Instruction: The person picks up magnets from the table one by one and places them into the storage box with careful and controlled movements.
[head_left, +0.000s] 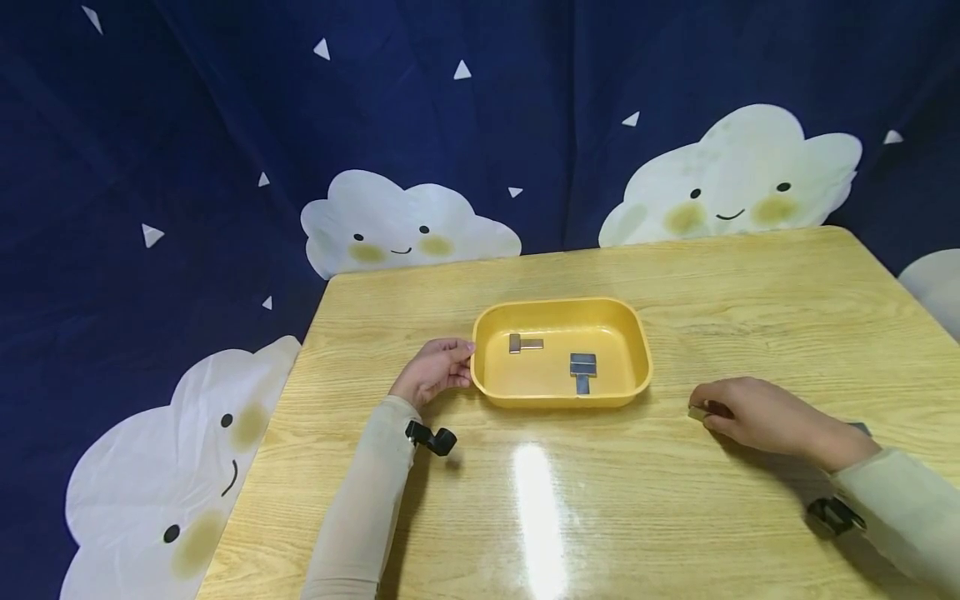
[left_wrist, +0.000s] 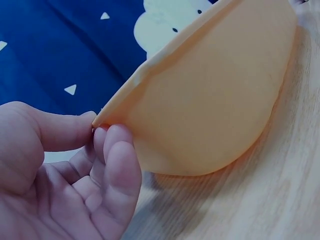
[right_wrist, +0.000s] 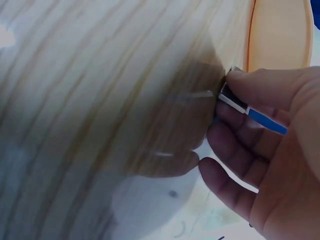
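In the head view, a yellow plastic basin (head_left: 562,400) stands on the table. My left hand (head_left: 438,367) pinches its left rim, thumb on top of the edge and curled fingers below, as the left wrist view shows. Inside lie small flat pieces: a brownish pair (head_left: 525,343) at the left and a dark grey-blue group (head_left: 582,367) nearer the right. Right of the basin, my right hand (head_left: 757,417) pinches a small rectangular block (right_wrist: 233,97) just at the table surface. The block has dark and silvery faces. Beside it a blue strip (right_wrist: 267,121) shows; I cannot tell whether they are joined.
The light wooden table (head_left: 465,517) reaches to a dark blue curtain (head_left: 420,100) with cloud faces. A dark blue piece (head_left: 860,428) is partly hidden behind my right wrist. Black wrist cameras (head_left: 432,437) sit on both sleeves. Glare streaks the table's front.
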